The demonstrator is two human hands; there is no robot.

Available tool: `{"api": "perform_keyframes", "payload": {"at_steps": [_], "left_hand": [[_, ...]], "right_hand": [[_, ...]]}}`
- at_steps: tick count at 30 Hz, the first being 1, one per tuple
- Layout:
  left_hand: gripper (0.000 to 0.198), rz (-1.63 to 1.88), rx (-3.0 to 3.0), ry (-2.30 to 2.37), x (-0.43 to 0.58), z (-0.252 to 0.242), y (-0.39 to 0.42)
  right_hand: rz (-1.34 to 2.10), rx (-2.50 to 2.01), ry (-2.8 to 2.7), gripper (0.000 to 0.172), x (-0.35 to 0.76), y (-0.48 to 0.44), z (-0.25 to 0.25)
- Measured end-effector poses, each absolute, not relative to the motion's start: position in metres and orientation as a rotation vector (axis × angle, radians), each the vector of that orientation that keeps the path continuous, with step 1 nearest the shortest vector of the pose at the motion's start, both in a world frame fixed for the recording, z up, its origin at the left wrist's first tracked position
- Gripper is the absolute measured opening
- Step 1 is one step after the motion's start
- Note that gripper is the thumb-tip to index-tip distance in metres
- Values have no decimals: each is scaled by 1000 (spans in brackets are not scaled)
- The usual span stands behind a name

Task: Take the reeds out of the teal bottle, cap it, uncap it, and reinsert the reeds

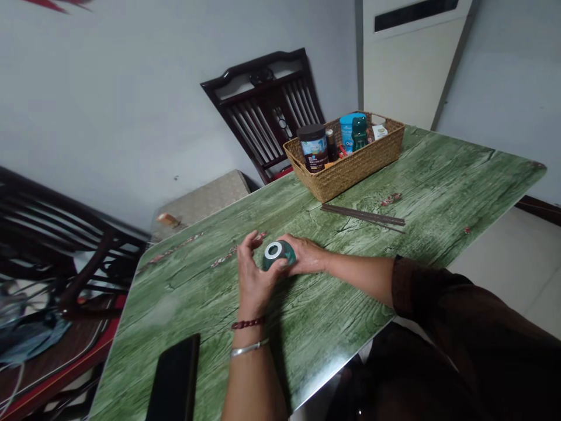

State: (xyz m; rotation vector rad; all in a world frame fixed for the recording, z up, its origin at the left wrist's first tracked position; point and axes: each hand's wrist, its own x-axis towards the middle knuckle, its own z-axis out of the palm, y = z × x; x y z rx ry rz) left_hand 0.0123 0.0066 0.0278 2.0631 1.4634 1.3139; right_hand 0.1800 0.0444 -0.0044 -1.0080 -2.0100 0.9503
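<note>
The round teal container [284,255] with a white ring on top is near the middle of the green wood-look table [350,298], and the head view shows both hands on it. The left hand [256,275] is curved, with its fingers a bit apart, and it wraps the near side. The right hand [307,255] presses on the other side, so the container is held between the two hands. You cannot tell if it is off the table. The left wrist has a red bead bracelet [248,323] and a silver bangle [249,348]. A black phone [175,380] lies near that arm. Farther off are chopsticks [363,214] and a woven basket [346,172] with jars [314,147].
</note>
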Motion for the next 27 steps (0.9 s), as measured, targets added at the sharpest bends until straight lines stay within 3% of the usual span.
{"api": "perform_keyframes", "payload": {"at_steps": [3, 6, 9, 12, 27], "left_hand": [[71, 1329, 2106, 1656, 16, 26, 8], [60, 1290, 2082, 1465, 15, 27, 6], [68, 1238, 2071, 1296, 13, 29, 4], [75, 1320, 2086, 1473, 15, 27, 6], [47, 1379, 1980, 1559, 24, 28, 10]], "right_hand": [[937, -1032, -2006, 74, 179, 44, -4], [909, -1045, -2013, 74, 179, 43, -3], [912, -1030, -2026, 75, 180, 43, -2], [916, -1035, -2030, 74, 180, 43, -3], [861, -1010, -2037, 67, 178, 48, -6]]}}
